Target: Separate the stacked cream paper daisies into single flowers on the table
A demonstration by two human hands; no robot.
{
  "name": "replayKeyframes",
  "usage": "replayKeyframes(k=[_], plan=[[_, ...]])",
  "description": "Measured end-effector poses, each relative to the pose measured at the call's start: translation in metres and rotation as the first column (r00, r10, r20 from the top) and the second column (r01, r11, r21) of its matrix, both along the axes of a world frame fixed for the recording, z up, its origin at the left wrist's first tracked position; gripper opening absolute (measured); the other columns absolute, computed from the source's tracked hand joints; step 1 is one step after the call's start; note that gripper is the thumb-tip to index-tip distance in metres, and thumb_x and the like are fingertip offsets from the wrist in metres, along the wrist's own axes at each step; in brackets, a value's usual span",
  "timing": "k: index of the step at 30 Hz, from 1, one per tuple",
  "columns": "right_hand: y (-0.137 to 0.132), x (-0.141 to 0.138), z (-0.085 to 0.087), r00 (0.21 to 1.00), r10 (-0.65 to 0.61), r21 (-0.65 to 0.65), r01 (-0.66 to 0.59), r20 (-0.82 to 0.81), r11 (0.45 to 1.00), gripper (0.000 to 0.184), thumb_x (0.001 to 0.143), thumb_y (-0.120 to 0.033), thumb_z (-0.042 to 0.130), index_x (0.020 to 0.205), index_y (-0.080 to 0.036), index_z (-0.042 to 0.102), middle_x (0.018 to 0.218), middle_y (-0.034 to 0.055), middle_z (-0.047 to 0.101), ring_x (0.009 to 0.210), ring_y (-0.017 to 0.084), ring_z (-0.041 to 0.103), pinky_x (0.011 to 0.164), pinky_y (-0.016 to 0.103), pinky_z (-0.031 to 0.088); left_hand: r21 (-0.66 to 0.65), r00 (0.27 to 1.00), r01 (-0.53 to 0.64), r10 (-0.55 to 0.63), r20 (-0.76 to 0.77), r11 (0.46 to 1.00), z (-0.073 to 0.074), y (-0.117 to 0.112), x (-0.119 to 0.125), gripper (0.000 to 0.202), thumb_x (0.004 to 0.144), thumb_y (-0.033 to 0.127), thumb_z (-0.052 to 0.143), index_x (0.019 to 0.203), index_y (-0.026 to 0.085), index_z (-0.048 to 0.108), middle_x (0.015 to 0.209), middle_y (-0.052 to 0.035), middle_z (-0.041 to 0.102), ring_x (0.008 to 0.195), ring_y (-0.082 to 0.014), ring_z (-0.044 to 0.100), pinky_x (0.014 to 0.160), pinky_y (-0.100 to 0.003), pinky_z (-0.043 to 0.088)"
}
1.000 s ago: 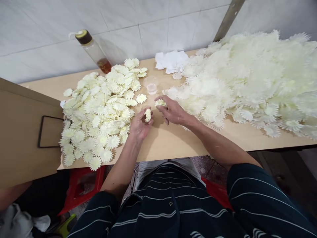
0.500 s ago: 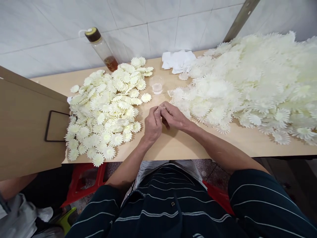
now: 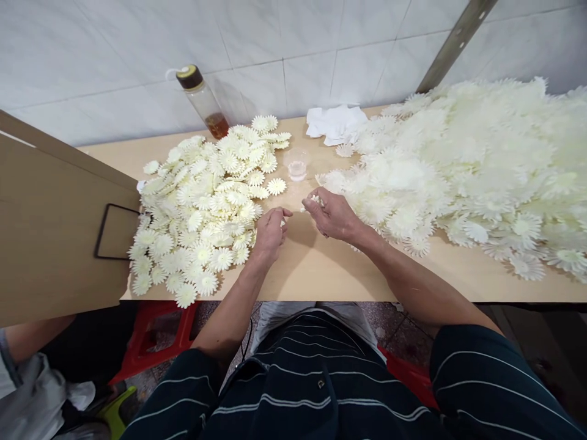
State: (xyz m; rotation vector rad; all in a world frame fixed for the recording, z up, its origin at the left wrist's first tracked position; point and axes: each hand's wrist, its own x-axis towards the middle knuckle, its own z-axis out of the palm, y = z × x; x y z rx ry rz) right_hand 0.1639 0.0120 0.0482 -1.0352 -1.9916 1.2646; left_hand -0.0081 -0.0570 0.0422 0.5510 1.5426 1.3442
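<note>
My right hand (image 3: 334, 215) is closed on a small cream artificial flower (image 3: 316, 200), whose petals show past the thumb and fingertips. A gap away, my left hand (image 3: 269, 233) hovers over the table with its fingers curled. A tiny pale bit shows between those fingers, too small to name. Beside the left hand lies a heap of cream daisy-like flower heads (image 3: 197, 214). Right of my right hand spreads a larger pile of paler, more translucent flower petals (image 3: 413, 165). Just beyond the hands stands a small clear cup (image 3: 297, 170).
At the back stand a bottle of brown liquid (image 3: 205, 105) and crumpled white tissue (image 3: 337, 124), near the tiled wall (image 3: 257, 36). A cardboard box (image 3: 55, 226) closes off the left end of the table (image 3: 293, 281). Another person's arm (image 3: 39, 337) shows at lower left.
My hands were together in front of the cup and have come apart. The left moved left toward the heap; the right stayed to the right with the flower. The view has shifted slightly.
</note>
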Motion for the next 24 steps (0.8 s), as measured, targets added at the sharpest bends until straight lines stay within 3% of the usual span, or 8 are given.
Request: replayKeyframes(k=[2,4,8,13,16,18,21,24], plan=[[0.002,0.001,-0.002,0.999,-0.033,0.091,0.029,0.035,0.995,0.048,0.108,-0.072,0.057,0.099,-0.024,0.055,0.069,-0.004,0.055,0.057,0.014,0.048,0.06,0.029,0.036,0.021,1.0,-0.005,0.005,0.0,1.0,0.003,0.0,0.002,0.007,0.092,0.023,0.067,0.092,0.017,0.072,0.058,0.0082,0.04,0.044,-0.0062,0.027,0.045,-0.02,0.012],[0.005,0.002,-0.003,0.997,-0.04,0.155,0.029,0.068,0.987,0.05,0.1,-0.073,0.065,0.098,-0.024,0.057,0.071,-0.0024,0.056,0.063,0.016,0.047,0.065,0.031,0.037,0.042,1.0,-0.019,0.019,-0.005,0.999,0.003,0.0,0.003,0.012,0.086,0.017,0.066,0.097,0.018,0.072,0.06,0.0075,0.046,0.045,-0.0061,0.03,0.045,-0.019,0.015],[0.007,0.001,-0.006,0.989,0.044,0.171,-0.068,0.139,0.983,0.039,0.094,-0.054,0.071,0.116,-0.024,0.059,0.08,-0.0005,0.063,0.067,0.02,0.051,0.068,0.033,0.041,0.097,1.0,-0.021,0.019,0.023,0.995,0.0,0.002,0.005,0.01,0.086,0.019,0.072,0.096,0.019,0.069,0.061,0.0092,0.045,0.047,-0.0054,0.033,0.046,-0.017,0.022],[0.006,-0.001,-0.008,0.979,0.033,0.171,-0.068,0.201,0.983,0.022,0.101,-0.037,0.059,0.117,-0.022,0.058,0.095,0.0078,0.07,0.079,0.024,0.062,0.073,0.035,0.045,0.146,0.999,0.012,-0.018,0.036,0.989,-0.001,0.004,0.004,0.037,0.085,0.045,0.092,0.088,0.019,0.066,0.068,0.0067,0.053,0.05,-0.0051,0.044,0.045,-0.019,0.03],[0.005,-0.001,-0.003,0.962,0.061,0.033,-0.073,0.267,0.997,0.024,0.112,-0.045,0.048,0.113,-0.023,0.056,0.089,0.0063,0.067,0.067,0.021,0.058,0.066,0.033,0.041,0.152,0.994,0.104,-0.107,0.009,0.983,0.001,0.004,0.002,0.055,0.083,0.067,0.091,0.088,0.018,0.067,0.077,0.0019,0.062,0.047,-0.0061,0.05,0.038,-0.022,0.023],[0.004,-0.001,0.0,0.953,0.06,0.04,-0.075,0.297,0.996,0.029,0.115,-0.047,0.044,0.101,-0.024,0.053,0.083,0.0042,0.064,0.065,0.02,0.054,0.067,0.033,0.039,0.144,0.987,0.164,-0.162,-0.022,0.976,0.001,0.003,0.003,0.061,0.087,0.077,0.084,0.086,0.018,0.067,0.075,0.0013,0.064,0.04,-0.005,0.044,0.036,-0.023,0.017],[0.005,-0.002,0.003,0.962,-0.016,0.165,-0.03,0.274,0.986,0.036,0.117,-0.044,0.043,0.087,-0.026,0.044,0.08,0.0038,0.062,0.072,0.02,0.052,0.075,0.035,0.038,0.131,0.989,0.145,-0.139,-0.057,0.981,-0.003,0.004,0.005,0.07,0.092,0.087,0.071,0.077,0.019,0.063,0.057,0.0057,0.049,0.036,-0.0049,0.034,0.036,-0.022,0.016],[0.006,-0.001,0.001,0.974,-0.005,0.175,-0.036,0.226,0.984,0.032,0.114,-0.048,0.052,0.093,-0.024,0.051,0.083,0.0034,0.064,0.076,0.02,0.056,0.076,0.034,0.04,0.166,0.992,0.098,-0.083,-0.096,0.981,-0.01,0.005,0.006,0.078,0.092,0.094,0.063,0.064,0.022,0.053,0.046,0.0067,0.035,0.036,-0.0062,0.03,0.037,-0.022,0.016]])
